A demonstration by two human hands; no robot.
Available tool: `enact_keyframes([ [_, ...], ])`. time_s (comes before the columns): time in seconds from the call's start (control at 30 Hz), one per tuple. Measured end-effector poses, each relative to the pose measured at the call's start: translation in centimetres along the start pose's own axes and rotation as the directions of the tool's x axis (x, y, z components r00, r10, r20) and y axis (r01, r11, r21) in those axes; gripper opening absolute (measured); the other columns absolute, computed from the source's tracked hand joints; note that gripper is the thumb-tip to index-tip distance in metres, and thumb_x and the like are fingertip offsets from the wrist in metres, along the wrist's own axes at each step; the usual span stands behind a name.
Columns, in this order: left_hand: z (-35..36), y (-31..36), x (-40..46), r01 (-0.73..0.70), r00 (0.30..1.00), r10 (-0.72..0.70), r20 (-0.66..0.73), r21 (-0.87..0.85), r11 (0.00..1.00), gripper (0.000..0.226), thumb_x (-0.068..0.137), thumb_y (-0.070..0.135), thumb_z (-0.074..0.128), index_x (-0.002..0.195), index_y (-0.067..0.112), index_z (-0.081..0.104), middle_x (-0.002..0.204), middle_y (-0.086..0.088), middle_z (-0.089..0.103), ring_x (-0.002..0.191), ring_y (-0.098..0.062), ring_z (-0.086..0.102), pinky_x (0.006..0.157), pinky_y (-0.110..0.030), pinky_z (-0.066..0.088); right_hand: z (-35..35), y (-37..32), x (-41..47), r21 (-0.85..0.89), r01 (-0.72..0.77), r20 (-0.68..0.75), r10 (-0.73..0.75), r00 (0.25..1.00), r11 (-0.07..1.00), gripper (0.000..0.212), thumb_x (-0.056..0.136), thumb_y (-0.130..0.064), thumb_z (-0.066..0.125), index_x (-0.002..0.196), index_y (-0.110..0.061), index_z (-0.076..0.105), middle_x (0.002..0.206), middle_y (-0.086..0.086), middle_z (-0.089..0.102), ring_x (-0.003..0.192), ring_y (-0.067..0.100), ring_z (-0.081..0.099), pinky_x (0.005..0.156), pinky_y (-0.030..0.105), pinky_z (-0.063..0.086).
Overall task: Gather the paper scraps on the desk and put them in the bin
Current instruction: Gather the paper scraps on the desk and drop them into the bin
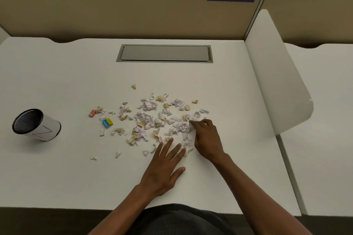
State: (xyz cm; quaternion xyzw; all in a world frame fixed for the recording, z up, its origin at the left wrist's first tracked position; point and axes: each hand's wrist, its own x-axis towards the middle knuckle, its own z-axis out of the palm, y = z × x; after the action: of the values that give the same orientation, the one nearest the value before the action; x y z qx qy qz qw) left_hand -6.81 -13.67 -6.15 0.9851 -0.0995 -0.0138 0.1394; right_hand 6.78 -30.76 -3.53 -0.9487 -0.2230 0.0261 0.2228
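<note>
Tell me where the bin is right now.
In the head view the bin stands on the desk at the far left, apart from the paper scraps spread mid-desk, and out of reach of both hands' current spot.
</note>
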Motion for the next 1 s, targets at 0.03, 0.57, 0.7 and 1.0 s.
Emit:
enact_keyframes([
  [0.03, -0.1, 0.0, -0.2, 0.008, 1.000, -0.009, -0.021, -0.015, 1.000, 0.061, 0.102, 0.058, 0.031, 0.156, 0.031, 0.024, 0.165, 0.010, 0.015, 0.154, -0.013, -0.004, 0.123, -0.045, 0.008, 0.3, -0.1, -0.6, 0.000, 0.017, 0.013, -0.017, 1.000, 1.000, 0.057, 0.082, -0.001, 0.057, 0.137, -0.015, 0.058, 0.128, 0.008, 0.067, 0.127, 0.033, 0.048, 0.099, 0.042, 0.046],
  [0.57, -0.8, -3.6, -2.2, 0.357, 0.923, -0.376, -0.078, -0.187, 0.915, 0.067, 0.096, 0.061, 0.035, 0.155, 0.029, 0.027, 0.163, 0.008, 0.023, 0.152, -0.010, 0.009, 0.123, -0.035, 0.019, 2.5, -2.3, 0.6, -0.046, 0.274, 0.104, -0.268, 0.958, 0.961, 0.043, 0.093, -0.012, 0.052, 0.136, -0.014, 0.057, 0.139, 0.006, 0.060, 0.133, 0.031, 0.047, 0.103, 0.047, 0.044],
  [0.7, -0.7, -2.6, -1.7, 0.315, 0.943, -0.330, -0.035, -0.219, 0.923, 0.071, 0.095, 0.065, 0.028, 0.156, 0.030, 0.021, 0.164, 0.009, 0.018, 0.153, -0.009, 0.006, 0.124, -0.035, 0.020, 2.0, -1.9, -1.0, 0.041, 0.248, 0.000, -0.248, 0.969, 0.968, 0.039, 0.089, -0.010, 0.053, 0.126, -0.016, 0.065, 0.121, 0.004, 0.069, 0.118, 0.029, 0.056, 0.095, 0.039, 0.048],
  [1.0, -0.6, -1.8, 0.8, 0.245, 0.955, -0.283, -0.093, -0.296, 0.923, 0.071, 0.097, 0.058, 0.038, 0.157, 0.025, 0.021, 0.163, 0.003, 0.024, 0.152, -0.014, 0.016, 0.122, -0.033, 0.022, 0.1, 0.2, -1.9, 0.049, -0.080, 0.034, 0.079, 0.996, 0.996, 0.046, 0.094, -0.012, 0.051, 0.140, -0.016, 0.053, 0.135, 0.010, 0.056, 0.122, 0.032, 0.050, 0.094, 0.041, 0.049],
])
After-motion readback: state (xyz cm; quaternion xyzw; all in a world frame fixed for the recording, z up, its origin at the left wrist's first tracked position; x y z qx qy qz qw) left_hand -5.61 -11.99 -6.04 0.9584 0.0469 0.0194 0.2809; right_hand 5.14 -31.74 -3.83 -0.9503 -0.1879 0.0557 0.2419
